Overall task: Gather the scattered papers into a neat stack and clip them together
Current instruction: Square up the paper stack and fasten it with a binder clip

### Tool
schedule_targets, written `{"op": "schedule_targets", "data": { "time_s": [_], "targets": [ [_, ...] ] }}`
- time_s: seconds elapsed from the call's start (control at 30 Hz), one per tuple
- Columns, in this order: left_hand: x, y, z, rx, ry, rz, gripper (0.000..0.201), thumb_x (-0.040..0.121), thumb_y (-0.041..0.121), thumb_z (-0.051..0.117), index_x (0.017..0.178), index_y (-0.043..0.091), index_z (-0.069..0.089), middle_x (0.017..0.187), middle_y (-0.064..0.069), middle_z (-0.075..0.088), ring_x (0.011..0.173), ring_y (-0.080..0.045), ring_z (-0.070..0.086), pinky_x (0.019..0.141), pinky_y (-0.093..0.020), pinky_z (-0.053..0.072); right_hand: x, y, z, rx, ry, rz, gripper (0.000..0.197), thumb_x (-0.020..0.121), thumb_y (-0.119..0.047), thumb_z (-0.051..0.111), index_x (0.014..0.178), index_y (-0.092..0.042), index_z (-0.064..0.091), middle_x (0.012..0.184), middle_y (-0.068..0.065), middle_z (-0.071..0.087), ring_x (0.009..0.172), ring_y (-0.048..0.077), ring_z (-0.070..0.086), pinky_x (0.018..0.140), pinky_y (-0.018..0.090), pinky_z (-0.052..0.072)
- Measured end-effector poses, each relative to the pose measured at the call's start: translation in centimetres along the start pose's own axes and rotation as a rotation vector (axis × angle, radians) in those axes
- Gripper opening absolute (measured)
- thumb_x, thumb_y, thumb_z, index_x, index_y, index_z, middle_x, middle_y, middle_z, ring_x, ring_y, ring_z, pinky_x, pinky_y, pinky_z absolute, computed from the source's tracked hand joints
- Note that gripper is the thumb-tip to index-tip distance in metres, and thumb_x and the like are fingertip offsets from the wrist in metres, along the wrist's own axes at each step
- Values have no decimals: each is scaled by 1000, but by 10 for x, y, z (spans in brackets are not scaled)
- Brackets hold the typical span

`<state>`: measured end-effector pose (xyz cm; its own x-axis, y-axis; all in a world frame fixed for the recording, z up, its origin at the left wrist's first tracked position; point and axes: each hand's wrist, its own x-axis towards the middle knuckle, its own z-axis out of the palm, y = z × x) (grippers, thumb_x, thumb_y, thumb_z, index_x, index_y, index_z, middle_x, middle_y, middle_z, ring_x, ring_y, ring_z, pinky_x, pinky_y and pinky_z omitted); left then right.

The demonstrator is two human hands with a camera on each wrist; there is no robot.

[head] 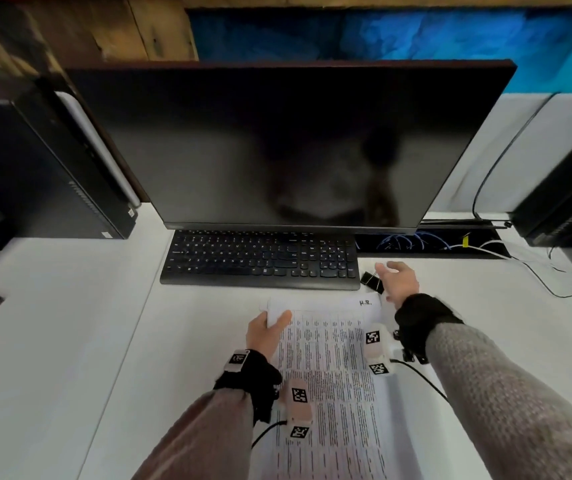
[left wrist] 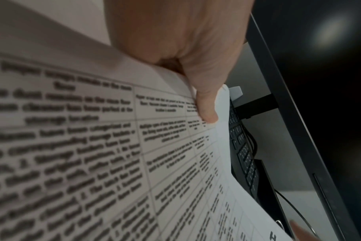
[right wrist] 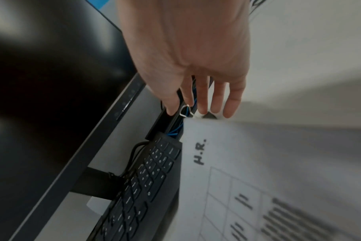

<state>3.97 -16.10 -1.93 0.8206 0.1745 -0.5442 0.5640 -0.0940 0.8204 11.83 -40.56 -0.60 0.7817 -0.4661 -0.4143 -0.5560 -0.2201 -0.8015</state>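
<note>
Papers (head: 326,358): left grip (head: 265,332) pinches 11 o'clock corner. Clip (head: 372,282): table (head: 70,323), 1 o'clock of papers; right grip (head: 399,280) spread, empty, above. Keyboard (head: 260,259), monitor (head: 291,143): 12 o'clock.

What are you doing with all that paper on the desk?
A person is tidying printed papers into one stack on a white desk, in front of a keyboard and a dark monitor. The left hand pinches the stack's top left corner, thumb on top. The right hand, fingers spread, reaches for a black binder clip lying beside the keyboard. The clip is not on the papers yet.
</note>
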Motion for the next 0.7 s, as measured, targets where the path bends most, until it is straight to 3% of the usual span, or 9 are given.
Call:
{"op": "schedule_targets", "data": {
  "time_s": [0.07,0.17,0.27,0.37,0.43,0.5,0.57,0.63,0.7],
  "targets": [
    [3,-3,1,26,-7,-12,24,87,32,66,97,10,62,86,1,59,97,-15,53,83,-28,37,4,-1,8,-47,27,-2,33,94,-29,56,117,-5,60,125,16,60,117,35,54,102,41,43],
    [12,-9,1,51,-10,-24,35,65,53,69,71,19,61,87,-8,70,94,-28,65,87,-37,49,4,0,12,-12,89,-40,19,94,-21,56,76,-14,57,106,17,66,107,35,59,95,37,44],
    [8,-2,-1,41,-21,-22,22,83,38,68,83,18,59,90,1,56,94,-14,50,78,-27,40,-3,1,7,157,165,-86,18,92,-17,58,75,-14,58,100,19,66,92,30,60,91,37,49],
    [8,0,0,81,-8,-10,18,91,26,61,89,9,61,94,1,43,87,-10,41,60,-14,29,-19,-3,-2,265,180,-178,19,85,-39,60,72,-25,57,103,18,63,95,33,62,89,47,52],
    [7,2,0,74,13,9,45,91,25,62,118,-11,55,101,-3,41,94,-11,38,60,-8,25,-43,-14,-2,309,84,-295,22,88,-36,61,71,-24,55,96,14,64,89,24,63,85,46,53],
    [6,2,0,90,11,-6,54,91,24,62,128,-13,48,108,-10,52,99,-14,42,62,-11,31,-73,-22,6,373,-109,-305,25,94,-30,58,73,-17,54,88,10,62,81,20,59,80,41,51],
    [4,5,0,99,22,-16,55,90,25,63,129,-12,48,130,-23,55,113,-26,53,80,-24,42,-96,-21,22,444,-394,-142,24,97,-28,52,79,-12,53,94,10,58,85,19,58,83,35,51],
    [0,8,0,88,31,-13,55,91,25,62,130,-10,48,137,-25,50,126,-33,49,95,-31,40,-102,-11,38,508,-584,62,22,94,-28,54,83,-8,52,106,16,56,98,25,58,92,40,50],
    [-2,10,1,74,24,-12,53,91,24,61,131,-9,48,137,-24,50,128,-33,47,90,-26,35,-100,0,51,519,-638,168,24,89,-28,61,88,-6,52,114,20,52,108,33,55,96,43,50]
  ]
}}
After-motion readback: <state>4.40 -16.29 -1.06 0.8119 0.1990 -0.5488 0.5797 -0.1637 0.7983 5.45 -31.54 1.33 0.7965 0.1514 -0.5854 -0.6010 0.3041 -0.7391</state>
